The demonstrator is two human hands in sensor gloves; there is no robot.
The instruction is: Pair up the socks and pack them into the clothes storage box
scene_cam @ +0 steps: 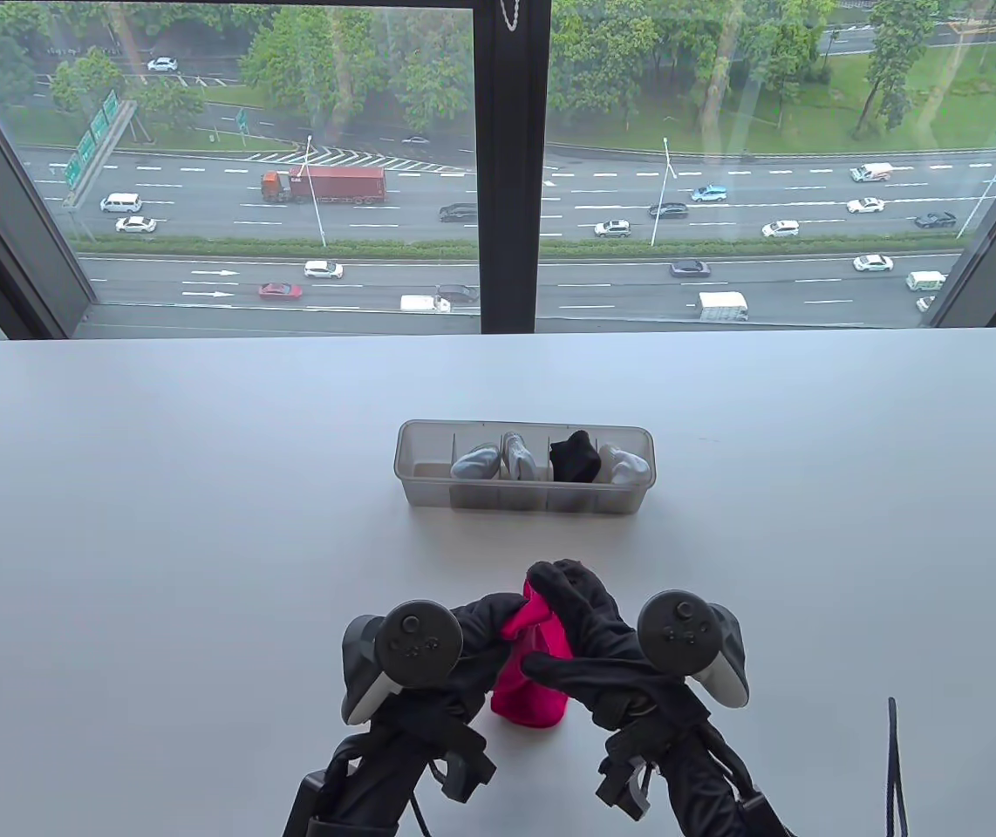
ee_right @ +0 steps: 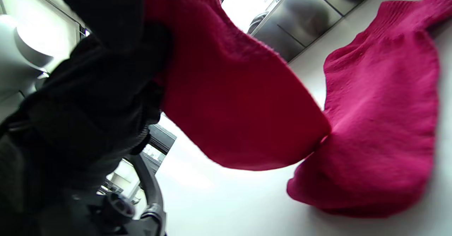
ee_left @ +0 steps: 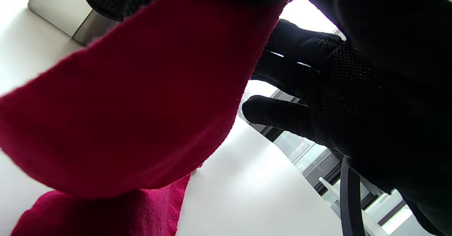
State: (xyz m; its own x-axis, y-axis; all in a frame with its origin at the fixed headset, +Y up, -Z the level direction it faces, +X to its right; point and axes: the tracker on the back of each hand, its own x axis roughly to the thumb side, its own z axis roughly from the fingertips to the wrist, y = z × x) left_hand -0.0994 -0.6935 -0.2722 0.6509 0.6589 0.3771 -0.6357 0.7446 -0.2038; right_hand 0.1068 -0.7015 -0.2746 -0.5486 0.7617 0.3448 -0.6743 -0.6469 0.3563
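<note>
Pairing the last socks, by the look of it: both hands work a pair of pink socks point(scene_cam: 533, 671) just above the table point(scene_cam: 158, 523), close to the person's edge. Left hand point(scene_cam: 472, 632) pinches the upper end from the left; right hand point(scene_cam: 590, 641) has fingers curled over the top & thumb across the front, so both are grasping fabric. Wrist views show one sock lifted & draped from the fingers while the second sock point(ee_right: 381, 130) lies on the table under it w/ its far end rising toward the hands, touching the hanging one at one spot. Judging from that, the step is folding/rolling the two together – not done yet.

Next move calls for lining up the two socks, tucking them into a compact bundle, then carrying it fwd to the storage box point(scene_cam: 526, 501), which sits well ahead of the hands, roughly centred between them.

Box has 5 compartments. Far left one looks empty. Then L to R: grey bundle point(scene_cam: 474, 462), grey-white bundle point(scene_cam: 517, 455), black bundle point(scene_cam: 574, 456), white bundle point(scene_cam: 624, 465). So the free slot is ahead & to the left.
</note>
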